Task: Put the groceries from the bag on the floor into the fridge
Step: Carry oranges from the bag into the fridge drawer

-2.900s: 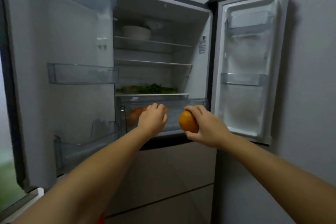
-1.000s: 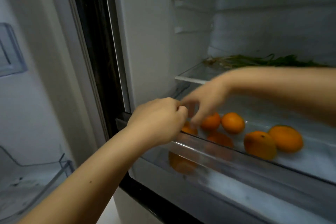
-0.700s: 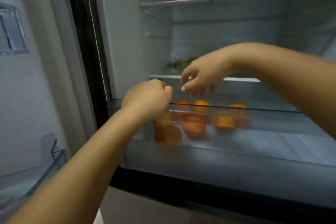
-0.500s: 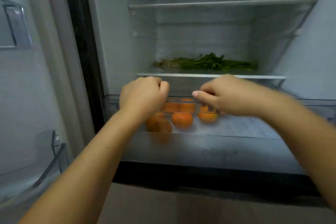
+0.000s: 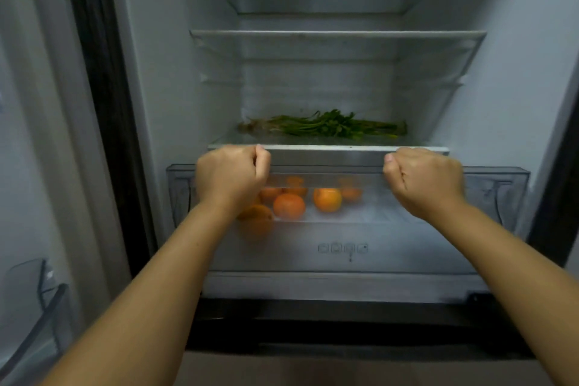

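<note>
Left hand [image 5: 232,177] and right hand [image 5: 426,182], fingers curled over the crisper drawer [image 5: 501,188] rim.

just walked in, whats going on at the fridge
A person stands at the open fridge with both hands on the top edge of the clear crisper drawer: the left hand and the right hand grip it. Several oranges lie inside. A bunch of greens lies on the shelf above.
</note>
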The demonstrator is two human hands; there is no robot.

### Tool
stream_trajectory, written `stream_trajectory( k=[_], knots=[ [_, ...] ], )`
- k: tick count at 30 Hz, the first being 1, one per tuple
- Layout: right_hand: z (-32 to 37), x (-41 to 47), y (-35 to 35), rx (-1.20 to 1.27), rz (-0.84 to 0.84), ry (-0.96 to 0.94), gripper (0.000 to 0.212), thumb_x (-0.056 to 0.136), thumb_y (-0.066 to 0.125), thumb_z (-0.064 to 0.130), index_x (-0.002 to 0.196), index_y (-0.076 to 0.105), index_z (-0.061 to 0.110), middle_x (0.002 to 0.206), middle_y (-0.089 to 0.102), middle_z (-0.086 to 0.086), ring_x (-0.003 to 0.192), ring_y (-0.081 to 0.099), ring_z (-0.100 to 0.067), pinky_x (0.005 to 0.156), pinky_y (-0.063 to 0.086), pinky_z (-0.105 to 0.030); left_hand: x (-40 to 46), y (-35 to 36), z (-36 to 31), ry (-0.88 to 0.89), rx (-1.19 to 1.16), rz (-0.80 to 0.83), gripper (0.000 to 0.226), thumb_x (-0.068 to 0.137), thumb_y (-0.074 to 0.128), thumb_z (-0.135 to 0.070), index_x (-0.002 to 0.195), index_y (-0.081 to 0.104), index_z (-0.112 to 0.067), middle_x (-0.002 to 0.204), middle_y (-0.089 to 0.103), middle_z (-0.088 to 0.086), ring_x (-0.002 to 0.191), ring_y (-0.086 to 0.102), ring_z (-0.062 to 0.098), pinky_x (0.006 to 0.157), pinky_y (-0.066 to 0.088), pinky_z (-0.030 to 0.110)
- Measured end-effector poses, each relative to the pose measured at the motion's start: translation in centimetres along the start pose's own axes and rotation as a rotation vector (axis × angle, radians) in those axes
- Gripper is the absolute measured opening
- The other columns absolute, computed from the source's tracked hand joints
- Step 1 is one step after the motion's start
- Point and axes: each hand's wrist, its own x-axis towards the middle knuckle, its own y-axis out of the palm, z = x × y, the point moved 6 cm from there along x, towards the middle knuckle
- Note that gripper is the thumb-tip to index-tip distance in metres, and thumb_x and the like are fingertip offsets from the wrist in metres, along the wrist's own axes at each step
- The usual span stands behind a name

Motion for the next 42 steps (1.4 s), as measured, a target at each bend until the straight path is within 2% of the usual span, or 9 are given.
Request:
stream_trajectory(
  k=[6,10,12,17,25,30,34,37,42],
  knots=[
    [-0.9,1.8,4.7,0.051,0.124,0.049,0.050,0.088,0.029,0.030,0.068,0.066,0.003,0.077,0.064,-0.012,0.065,0.060,-0.032,0.055,0.037,-0.028,2.5,4.1,0.7,0.019,0.035,0.067,0.060,0.079,0.010,-0.041,0.062,0.060,-0.011,0.072,0.065,0.012,0.073,0.058,0.033,0.057,0.033,0.031],
    [-1.6,3.1,8.0,0.103,0.310,0.103,0.052,0.089,0.021,0.036,0.102,0.063,0.008,0.143,0.047,-0.007,0.123,0.052,-0.026,0.089,0.043,-0.035,3.8,7.2,1.2,0.110,0.041,0.105,0.062,0.084,0.018,-0.034,0.081,0.072,-0.003,0.091,0.066,0.012,0.089,0.058,0.030,0.088,0.037,0.035],
    [-1.8,3.5,10.0,0.099,0.441,0.109,0.044,0.096,0.026,0.030,0.126,0.050,0.010,0.157,0.025,-0.005,0.143,0.027,-0.020,0.112,0.026,-0.037,4.2,9.1,1.5,0.146,0.064,0.176,0.063,0.088,0.018,-0.033,0.104,0.070,-0.003,0.113,0.067,0.010,0.112,0.057,0.025,0.113,0.016,0.030],
    [-2.6,3.9,14.2,0.085,0.631,0.150,0.056,0.098,0.020,0.030,0.152,0.015,0.013,0.161,0.008,-0.004,0.147,0.014,-0.017,0.119,0.005,-0.034,4.1,12.3,2.6,0.212,0.097,0.274,0.070,0.093,0.008,-0.035,0.129,0.055,0.002,0.130,0.059,0.018,0.130,0.049,0.021,0.117,-0.006,0.028],
    [-2.8,3.8,15.1,0.033,0.570,0.134,0.073,0.083,0.006,0.035,0.152,0.014,0.013,0.158,0.020,-0.002,0.146,0.018,-0.014,0.119,0.009,-0.032,4.0,11.3,3.2,0.107,-0.334,0.161,0.045,0.099,0.029,-0.029,0.125,0.051,0.001,0.109,0.070,0.017,0.108,0.062,0.039,0.108,0.037,0.047],
    [-2.7,3.7,15.0,0.045,0.586,0.145,0.066,0.088,0.007,0.033,0.151,0.021,0.016,0.153,0.034,-0.004,0.142,0.029,-0.017,0.117,0.016,-0.034,3.8,13.1,1.7,0.141,-0.058,0.240,0.062,0.094,0.013,-0.041,0.132,0.052,-0.009,0.114,0.070,0.008,0.108,0.063,0.024,0.117,0.007,0.040],
    [-2.8,3.6,14.5,0.000,0.738,0.136,0.052,0.102,0.010,0.037,0.153,0.007,0.024,0.161,0.009,-0.001,0.148,0.002,-0.015,0.118,-0.002,-0.046,3.9,13.0,1.7,0.099,-0.012,0.443,0.054,0.100,0.015,-0.043,0.142,0.039,-0.019,0.147,0.044,0.000,0.138,0.035,0.016,0.118,-0.004,0.044],
    [-1.7,3.5,11.9,-0.045,0.759,0.096,0.055,0.101,0.010,0.045,0.152,0.000,0.027,0.161,-0.004,0.001,0.148,-0.008,-0.015,0.116,-0.006,-0.051,4.0,10.2,1.0,0.105,-0.049,0.484,0.051,0.102,0.024,-0.039,0.149,0.025,-0.019,0.156,0.027,0.002,0.145,0.018,0.017,0.119,0.003,0.045],
    [1.2,2.9,5.8,-0.024,0.647,0.088,0.055,0.101,0.019,0.043,0.152,0.008,0.026,0.161,0.004,-0.001,0.148,-0.002,-0.016,0.117,0.000,-0.051,3.7,2.2,-1.9,0.159,-0.128,0.286,0.045,0.101,0.034,-0.034,0.141,0.038,-0.015,0.143,0.047,0.005,0.133,0.039,0.023,0.112,0.023,0.041]
  ],
)
